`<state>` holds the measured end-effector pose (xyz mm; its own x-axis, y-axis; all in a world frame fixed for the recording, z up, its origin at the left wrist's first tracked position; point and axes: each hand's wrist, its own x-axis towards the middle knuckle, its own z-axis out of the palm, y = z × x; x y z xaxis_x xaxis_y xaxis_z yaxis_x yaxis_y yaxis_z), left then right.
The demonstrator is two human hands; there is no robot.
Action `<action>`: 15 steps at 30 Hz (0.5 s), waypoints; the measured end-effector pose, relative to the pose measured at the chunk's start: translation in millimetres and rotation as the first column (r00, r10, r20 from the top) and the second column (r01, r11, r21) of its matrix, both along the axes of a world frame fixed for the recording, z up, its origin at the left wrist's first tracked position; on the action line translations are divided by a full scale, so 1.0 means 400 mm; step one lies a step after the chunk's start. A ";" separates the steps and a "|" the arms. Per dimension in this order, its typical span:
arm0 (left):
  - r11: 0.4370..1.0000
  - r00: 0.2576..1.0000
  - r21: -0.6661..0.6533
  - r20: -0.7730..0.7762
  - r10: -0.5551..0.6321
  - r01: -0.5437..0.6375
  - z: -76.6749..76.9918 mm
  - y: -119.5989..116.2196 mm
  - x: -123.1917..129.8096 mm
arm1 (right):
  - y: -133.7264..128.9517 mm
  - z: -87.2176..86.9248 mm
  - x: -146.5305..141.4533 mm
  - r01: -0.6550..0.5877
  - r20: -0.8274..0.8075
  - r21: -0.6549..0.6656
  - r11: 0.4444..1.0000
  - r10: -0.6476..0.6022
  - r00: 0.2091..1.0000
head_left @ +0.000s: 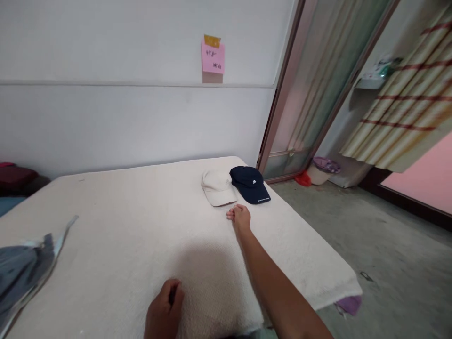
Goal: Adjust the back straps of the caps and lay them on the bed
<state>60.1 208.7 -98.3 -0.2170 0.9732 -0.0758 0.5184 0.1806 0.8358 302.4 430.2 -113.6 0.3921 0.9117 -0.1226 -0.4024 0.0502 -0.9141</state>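
Observation:
A beige cap [217,188] and a dark navy cap [249,183] with a small white emblem sit side by side at the far right of the bed-like surface, brims facing me. My right hand [241,217] reaches out just in front of the two brims. Its fingers are slightly bent and apart, and I see nothing in them. Close to me, low in the view, my left hand [165,308] hovers over the cream cover [116,235] with its fingers curled in, apparently holding nothing.
A clear bag with grey-blue cloth [17,268] lies at the left edge. A pink note [212,57] is taped to the white wall. Right of the surface are a sliding door, a waste bin [319,172], a curtain [399,103] and concrete floor.

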 end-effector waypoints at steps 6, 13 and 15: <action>0.990 0.984 0.129 0.174 0.027 -0.050 0.011 -0.011 0.017 | -0.305 -0.025 -0.105 -0.136 0.371 -0.047 0.990 0.144 0.917; 0.927 0.836 0.096 0.472 0.278 -0.362 0.020 -0.071 -0.087 | -0.493 -0.003 -0.155 -0.322 0.707 -0.035 0.946 0.252 0.661; 0.867 0.745 0.060 0.544 0.387 -0.495 0.025 -0.112 -0.187 | -0.490 -0.003 -0.158 -0.323 0.763 -0.034 0.946 0.234 0.603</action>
